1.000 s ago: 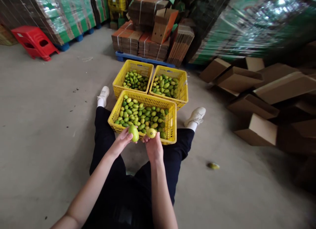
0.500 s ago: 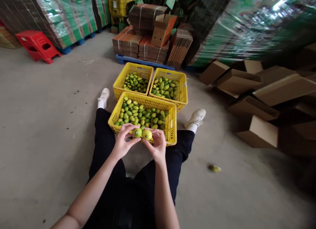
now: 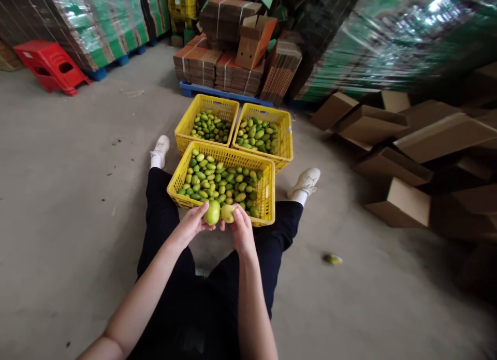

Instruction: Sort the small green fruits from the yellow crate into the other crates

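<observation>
My left hand (image 3: 191, 226) grips a yellow-green lemon (image 3: 212, 213), thumb on top and fingers underneath. In my right hand (image 3: 242, 233) is a yellower lemon (image 3: 227, 213), pinched between thumb and fingers. The two lemons sit side by side, just above the near rim of a yellow plastic crate (image 3: 267, 194). Many green and yellowish lemons (image 3: 209, 176) lie loose inside that crate, which stands on the floor between my legs.
Behind it stand two more yellow crates, one at left (image 3: 182, 130) and one at right (image 3: 286, 137), both holding green lemons. A lone fruit (image 3: 333, 259) lies on the floor at right. Cardboard boxes (image 3: 407, 202), bundled cartons (image 3: 236, 73) and a red stool (image 3: 54, 65) stand around.
Both lemons have been turned in my fingers, from end-on to showing more of their sides. My hands have lowered slightly, and the whole view has shifted a little.
</observation>
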Motion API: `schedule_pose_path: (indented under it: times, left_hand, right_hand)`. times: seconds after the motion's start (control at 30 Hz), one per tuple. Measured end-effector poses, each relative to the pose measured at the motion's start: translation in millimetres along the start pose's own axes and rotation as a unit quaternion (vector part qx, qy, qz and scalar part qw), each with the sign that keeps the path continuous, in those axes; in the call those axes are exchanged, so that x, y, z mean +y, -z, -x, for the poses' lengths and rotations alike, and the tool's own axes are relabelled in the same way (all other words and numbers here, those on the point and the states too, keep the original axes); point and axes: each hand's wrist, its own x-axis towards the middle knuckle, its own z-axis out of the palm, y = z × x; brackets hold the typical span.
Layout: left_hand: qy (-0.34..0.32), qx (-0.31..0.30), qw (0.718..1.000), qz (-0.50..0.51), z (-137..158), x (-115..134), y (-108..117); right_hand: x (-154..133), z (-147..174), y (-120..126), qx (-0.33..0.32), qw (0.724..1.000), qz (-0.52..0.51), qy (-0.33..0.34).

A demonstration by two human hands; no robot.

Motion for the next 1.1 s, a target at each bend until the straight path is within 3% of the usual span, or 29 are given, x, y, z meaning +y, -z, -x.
schedule_pose_path:
  times: [0.37, 0.47, 0.6, 0.7, 0.8, 0.93, 1.1]
  left_hand:
    - [-0.160, -0.009, 0.986, -0.035, -1.6, 9.2, 5.4]
    - [-0.151, -0.007, 0.988, 0.031, -4.2, 8.3, 5.5]
    - [-0.080, -0.003, 0.985, 0.153, -7.5, 6.9, 1.4]
    - [-0.071, -0.003, 0.980, 0.184, -8.6, 4.5, -6.6]
    - [-0.136, 0.056, 0.975, 0.168, -9.5, -0.3, -15.6]
    - [-0.188, 0.162, 0.954, 0.170, -11.8, -5.5, -23.1]
    - [-0.132, 0.141, 0.959, 0.209, -14.3, -5.4, -27.1]
  right_hand:
    - [-6.6, -1.0, 3.6, 0.045, 0.996, 0.015, 0.076]
    - [-5.2, -2.8, -0.7, 0.042, 0.997, -0.016, 0.064]
    - [-0.4, -8.6, -8.1, 0.054, 0.994, -0.092, 0.012]
    - [3.6, -11.6, -12.8, 0.069, 0.991, -0.111, -0.025]
    - [6.9, -10.5, -16.2, 0.076, 0.993, -0.083, -0.032]
    - [13.3, -6.9, -24.5, 0.085, 0.996, 0.004, 0.014]
    - [28.5, -6.5, -42.8, 0.078, 0.978, 0.158, 0.113]
